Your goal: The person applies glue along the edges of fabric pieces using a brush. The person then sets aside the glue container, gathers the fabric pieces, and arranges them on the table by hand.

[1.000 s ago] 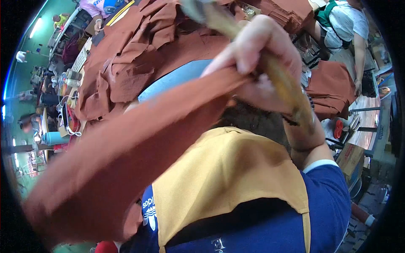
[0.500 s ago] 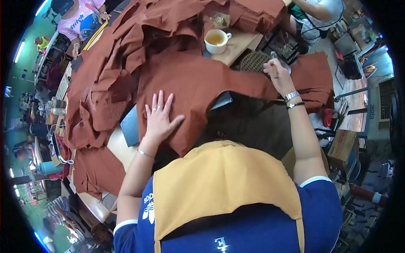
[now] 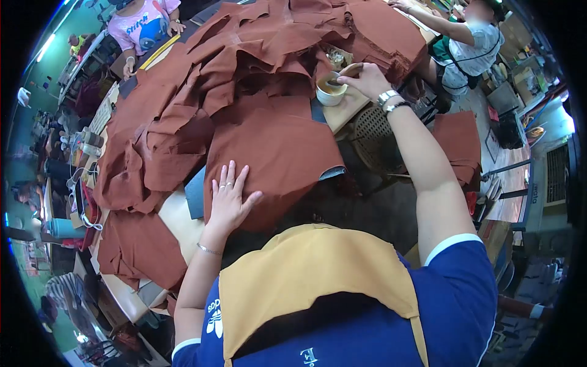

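Observation:
Fingers spread, my left hand [image 3: 231, 199] lies flat on a reddish-brown leather piece [image 3: 275, 156] on the table. A blue-grey board [image 3: 196, 192] shows from under that piece's left side. My right hand [image 3: 365, 79] is closed round the handle of a brush, over a white cup [image 3: 331, 96] of yellowish liquid. The brush's head is at the cup's opening, and its bristles cannot be made out.
Crumpled brown leather [image 3: 244, 61] is heaped across the table. A woven chair [image 3: 376, 131] stands right of the cup. One person in pink [image 3: 143, 27] is at the upper left, another in white [image 3: 477, 52] at the upper right. More brown leather [image 3: 457, 147] lies at the right.
My right hand has moved up and left with the brush, from the lifted leather to the cup. The leather's right part has dropped over the table edge. My left hand stays on it.

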Demonstrator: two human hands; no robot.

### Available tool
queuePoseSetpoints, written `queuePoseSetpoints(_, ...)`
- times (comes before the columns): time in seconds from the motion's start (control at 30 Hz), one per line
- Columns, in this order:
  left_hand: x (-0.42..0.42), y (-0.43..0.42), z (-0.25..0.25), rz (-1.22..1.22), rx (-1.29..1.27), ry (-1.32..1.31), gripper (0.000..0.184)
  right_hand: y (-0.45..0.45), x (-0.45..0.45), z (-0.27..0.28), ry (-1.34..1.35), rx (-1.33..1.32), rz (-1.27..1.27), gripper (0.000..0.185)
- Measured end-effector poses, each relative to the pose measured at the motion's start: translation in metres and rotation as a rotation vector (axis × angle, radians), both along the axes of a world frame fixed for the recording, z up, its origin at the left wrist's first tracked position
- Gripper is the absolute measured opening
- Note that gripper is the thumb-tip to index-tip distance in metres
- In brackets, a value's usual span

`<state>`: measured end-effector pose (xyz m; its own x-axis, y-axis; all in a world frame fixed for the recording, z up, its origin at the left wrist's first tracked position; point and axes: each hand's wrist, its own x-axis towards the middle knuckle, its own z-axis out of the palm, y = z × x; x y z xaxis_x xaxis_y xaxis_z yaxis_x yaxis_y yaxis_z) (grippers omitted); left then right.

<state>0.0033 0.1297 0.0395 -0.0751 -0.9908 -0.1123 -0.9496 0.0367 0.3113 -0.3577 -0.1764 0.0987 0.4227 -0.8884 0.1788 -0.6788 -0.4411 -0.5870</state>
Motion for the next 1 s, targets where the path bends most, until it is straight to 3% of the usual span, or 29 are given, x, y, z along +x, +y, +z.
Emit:
queuePoseSetpoints(0.1,-0.006,-0.013,-0.014,0.045,-0.102,-0.009,0.080,-0.015,0.005,-0.020,0.120,-0.038,-0.104,0.055)
queuePoseSetpoints(0.2,-0.006,-0.014,-0.015,0.011,-0.153,-0.062,0.079,-0.006,-0.005,0.003,-0.141,0.311,-0.163,0.057)
queuePoseSetpoints(0.23,-0.003,-0.014,-0.014,-0.004,-0.148,-0.064,0.079,-0.002,-0.009,0.005,-0.263,0.304,-0.207,0.046)
queuePoseSetpoints(0.37,0.013,-0.008,-0.013,-0.049,-0.137,-0.075,0.080,0.030,-0.024,0.017,-0.328,-0.032,-0.115,0.023)
queuePoseSetpoints(0.47,0.014,-0.010,-0.017,-0.073,-0.160,-0.084,0.080,0.061,-0.024,0.013,-0.069,-0.204,-0.035,0.023)
queuePoseSetpoints(0.5,0.014,-0.012,-0.018,-0.081,-0.168,-0.083,0.080,0.070,-0.023,0.011,0.080,-0.448,0.065,0.021)
queuePoseSetpoints(0.53,0.014,-0.014,-0.020,-0.090,-0.173,-0.081,0.080,0.082,-0.022,0.008,0.106,-0.446,0.042,0.023)
queuePoseSetpoints(0.6,0.013,-0.019,-0.023,-0.107,-0.194,-0.076,0.080,0.109,-0.016,0.004,0.024,-0.246,0.024,0.023)
queuePoseSetpoints(0.7,0.009,-0.028,-0.022,-0.131,-0.225,-0.075,0.081,0.158,-0.004,0.011,-0.311,0.068,-0.113,0.025)
queuePoseSetpoints(0.8,0.007,-0.035,-0.022,-0.148,-0.222,-0.082,0.081,0.207,-0.006,0.032,-1.057,0.392,-0.243,0.026)
queuePoseSetpoints(0.93,0.008,-0.041,-0.024,-0.178,-0.228,-0.069,0.082,0.262,-0.018,0.034,-1.086,0.401,-0.305,0.025)
queuePoseSetpoints(1.0,0.010,-0.042,-0.024,-0.185,-0.222,-0.065,0.081,0.276,-0.011,0.027,-0.779,0.284,-0.368,0.018)
